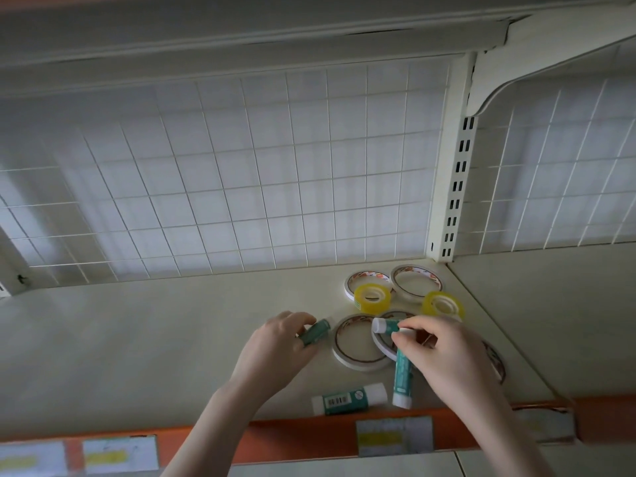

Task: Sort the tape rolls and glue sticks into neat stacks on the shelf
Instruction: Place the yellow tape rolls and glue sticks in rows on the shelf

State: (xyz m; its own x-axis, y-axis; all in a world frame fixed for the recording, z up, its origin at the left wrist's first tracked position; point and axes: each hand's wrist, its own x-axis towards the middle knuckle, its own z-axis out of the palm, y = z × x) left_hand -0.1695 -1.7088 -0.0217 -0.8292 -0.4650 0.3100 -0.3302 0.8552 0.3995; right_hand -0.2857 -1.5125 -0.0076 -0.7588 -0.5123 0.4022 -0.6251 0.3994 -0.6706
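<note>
On the cream shelf point(137, 339) lie several tape rolls and green glue sticks. My left hand point(275, 349) grips one glue stick point(316, 331) beside a flat white tape roll point(358, 342). My right hand point(444, 356) pinches the white cap of a second glue stick point(385, 326), which lies over another white roll point(382, 346). A third stick point(403, 376) lies under that hand, pointing toward the front edge. A fourth stick point(349, 400) lies crosswise near the edge. Two yellow rolls point(373, 297) point(443, 306) and two white rolls point(364, 282) point(416, 280) sit behind.
A white wire grid point(241, 173) backs the shelf, with a slotted upright post point(454, 187) at the right. An orange price strip point(309, 438) with labels runs along the front edge. Another tape roll point(495, 363) peeks out past my right hand.
</note>
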